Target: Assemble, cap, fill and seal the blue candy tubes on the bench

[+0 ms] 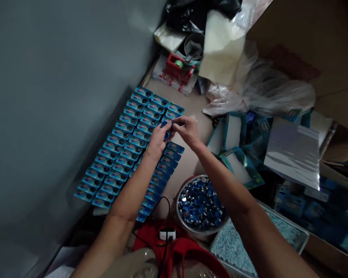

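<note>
Steadiness helps mid-frame, where the left hand (157,139) grips blue pieces (166,135) and the right hand (188,130) pinches their edge, so press lightly above the cards (124,126)

The left grip (158,139) and right grip (188,130) meet at small blue pieces (166,135) above rowed blue cards (129,154) on the desk (197,105).

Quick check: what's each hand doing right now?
Left hand: closed, holding small blue pieces.
Right hand: fingers bent in at those pieces; whether it grips one cannot be told.
</note>
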Motion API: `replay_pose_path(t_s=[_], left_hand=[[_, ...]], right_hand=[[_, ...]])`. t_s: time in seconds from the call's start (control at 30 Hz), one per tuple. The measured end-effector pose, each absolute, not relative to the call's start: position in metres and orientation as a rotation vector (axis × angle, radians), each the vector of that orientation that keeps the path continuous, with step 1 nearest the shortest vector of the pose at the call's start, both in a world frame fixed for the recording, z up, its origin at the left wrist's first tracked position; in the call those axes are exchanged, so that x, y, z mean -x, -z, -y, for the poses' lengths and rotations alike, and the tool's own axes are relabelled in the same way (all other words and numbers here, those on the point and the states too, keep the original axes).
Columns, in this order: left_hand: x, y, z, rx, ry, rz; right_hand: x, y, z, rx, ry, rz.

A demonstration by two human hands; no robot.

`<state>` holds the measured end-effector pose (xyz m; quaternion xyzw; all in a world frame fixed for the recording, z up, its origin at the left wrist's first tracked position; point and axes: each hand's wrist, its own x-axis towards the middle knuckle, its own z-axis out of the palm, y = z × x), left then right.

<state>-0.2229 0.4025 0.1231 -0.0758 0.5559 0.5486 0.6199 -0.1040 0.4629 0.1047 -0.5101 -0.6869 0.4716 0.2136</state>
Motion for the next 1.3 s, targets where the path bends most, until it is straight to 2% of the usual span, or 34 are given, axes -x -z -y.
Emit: replay_pose_path(t_s=[0.2, 0.33, 0.63, 0.77, 0.9, 1.07, 1.13, 1.3], left_hand=[[0.232, -0.132, -0.413, 0.226, -1.182, -1.218], [0.247, -0.132, -0.418, 0.203, -1.136, -1.201], [0.247, -0.118, -0.417, -0.015, -1.011, -1.236], [0.244, -0.125, -0.412, -0.003, -1.003, -1.311], [0.242, -0.127, -0.411, 0.0, -1.036, -1.328], [0.253, -0.126, -0.413, 0.027, -0.99, -1.194], [0.266, -0.127, -0.414, 0.056, -1.017, -1.12], [0.303, -0.125, -0.42, 0.184, -1.244, -1.054]], right_hand=[[0.099, -0.103, -0.526, 1.645, -0.834, 2.105], [0.111, -0.096, -0.563, 1.766, -0.683, 2.388], [0.129, -0.087, -0.598, 1.937, -0.785, 2.553], [0.128, -0.116, -0.558, 1.598, -0.751, 2.596], [0.129, -0.141, -0.51, 1.222, -1.032, 2.563], [0.139, -0.146, -0.507, 1.175, -1.25, 2.613], [0.146, -0.139, -0.522, 1.281, -1.202, 2.541], [0.173, -0.111, -0.564, 1.492, -0.791, 2.5]])
